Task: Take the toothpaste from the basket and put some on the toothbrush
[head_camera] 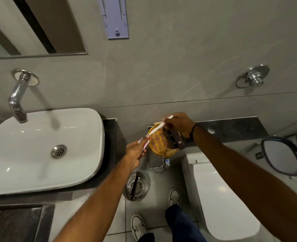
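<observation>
My left hand (135, 152) is closed around a small white and red toothpaste tube (144, 145), just left of the round yellow wicker basket (157, 143). My right hand (179, 124) hovers over the basket's far side and pinches a slim white toothbrush (159, 127) by its upper end. The brush slants down to the left, and its lower end meets the top of the tube near the basket's left rim. I cannot tell whether the tube's cap is on. A dark brown box (176, 139) lies in the basket's right side.
A white basin (39, 154) with a chrome wall tap (16, 96) sits to the left. On the right are a white toilet (219, 198) and a flush button (253, 77). A steel bin (136, 186), a hose fitting (163, 164) and my shoes are below the basket.
</observation>
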Demonstrator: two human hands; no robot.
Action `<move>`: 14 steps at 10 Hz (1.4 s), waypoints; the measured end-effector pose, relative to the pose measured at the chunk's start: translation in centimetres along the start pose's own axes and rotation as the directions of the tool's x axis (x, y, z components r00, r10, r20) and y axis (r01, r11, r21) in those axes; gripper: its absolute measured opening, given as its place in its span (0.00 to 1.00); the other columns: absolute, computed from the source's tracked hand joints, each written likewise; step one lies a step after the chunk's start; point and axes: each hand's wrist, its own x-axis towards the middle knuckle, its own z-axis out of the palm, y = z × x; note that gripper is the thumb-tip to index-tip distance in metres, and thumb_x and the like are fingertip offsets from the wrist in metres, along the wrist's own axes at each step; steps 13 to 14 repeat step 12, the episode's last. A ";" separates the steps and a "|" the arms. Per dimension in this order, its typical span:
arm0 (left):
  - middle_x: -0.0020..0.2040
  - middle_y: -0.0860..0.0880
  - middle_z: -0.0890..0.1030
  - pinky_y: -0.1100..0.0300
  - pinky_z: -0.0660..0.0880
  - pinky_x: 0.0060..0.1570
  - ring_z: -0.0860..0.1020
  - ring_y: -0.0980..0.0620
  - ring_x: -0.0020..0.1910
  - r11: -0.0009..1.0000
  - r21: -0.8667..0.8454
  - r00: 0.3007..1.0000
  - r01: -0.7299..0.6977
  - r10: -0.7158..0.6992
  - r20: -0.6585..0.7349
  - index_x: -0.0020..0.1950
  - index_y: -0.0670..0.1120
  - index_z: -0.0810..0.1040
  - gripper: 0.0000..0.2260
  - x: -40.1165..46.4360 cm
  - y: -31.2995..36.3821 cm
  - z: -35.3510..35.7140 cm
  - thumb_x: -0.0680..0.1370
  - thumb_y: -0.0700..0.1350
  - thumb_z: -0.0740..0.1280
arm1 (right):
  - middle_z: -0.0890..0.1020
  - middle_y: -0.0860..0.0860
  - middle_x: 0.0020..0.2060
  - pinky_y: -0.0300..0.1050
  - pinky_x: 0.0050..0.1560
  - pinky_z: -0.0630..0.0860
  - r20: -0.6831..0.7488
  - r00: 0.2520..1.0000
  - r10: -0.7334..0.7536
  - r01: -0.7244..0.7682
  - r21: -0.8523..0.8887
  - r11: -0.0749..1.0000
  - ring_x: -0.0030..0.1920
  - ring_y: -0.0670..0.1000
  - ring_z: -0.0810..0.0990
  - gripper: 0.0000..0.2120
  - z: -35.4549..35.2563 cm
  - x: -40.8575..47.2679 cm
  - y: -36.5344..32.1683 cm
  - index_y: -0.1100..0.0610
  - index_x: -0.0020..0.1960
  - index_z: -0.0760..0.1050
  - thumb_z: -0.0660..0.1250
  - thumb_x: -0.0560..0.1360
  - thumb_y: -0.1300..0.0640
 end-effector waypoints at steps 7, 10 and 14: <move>0.54 0.45 0.89 0.63 0.72 0.47 0.85 0.44 0.56 0.858 0.506 0.946 0.091 0.085 -0.314 0.51 0.45 0.89 0.13 17.6 -4.8 9.3 0.71 0.51 0.79 | 0.88 0.59 0.51 0.52 0.51 0.85 -0.240 0.936 0.257 -0.288 -0.103 0.952 0.47 0.59 0.87 0.06 1.9 12.6 16.8 0.54 0.40 0.82 0.79 0.69 0.60; 0.53 0.43 0.89 0.50 0.82 0.48 0.86 0.40 0.52 0.533 0.846 0.915 -0.016 0.349 -0.202 0.54 0.49 0.89 0.14 17.7 -5.4 10.1 0.74 0.55 0.76 | 0.87 0.56 0.54 0.48 0.59 0.82 -0.007 1.000 -0.018 0.009 -0.652 0.758 0.55 0.58 0.85 0.12 2.4 13.3 17.1 0.61 0.54 0.86 0.71 0.77 0.53; 0.51 0.42 0.88 0.49 0.82 0.48 0.86 0.39 0.49 0.443 0.892 0.911 -0.097 0.400 -0.100 0.51 0.47 0.89 0.08 16.5 -4.3 9.1 0.77 0.48 0.72 | 0.87 0.58 0.52 0.53 0.58 0.83 -0.068 0.996 -0.063 0.002 -0.665 0.747 0.53 0.59 0.85 0.10 2.1 12.9 16.5 0.62 0.52 0.86 0.69 0.78 0.58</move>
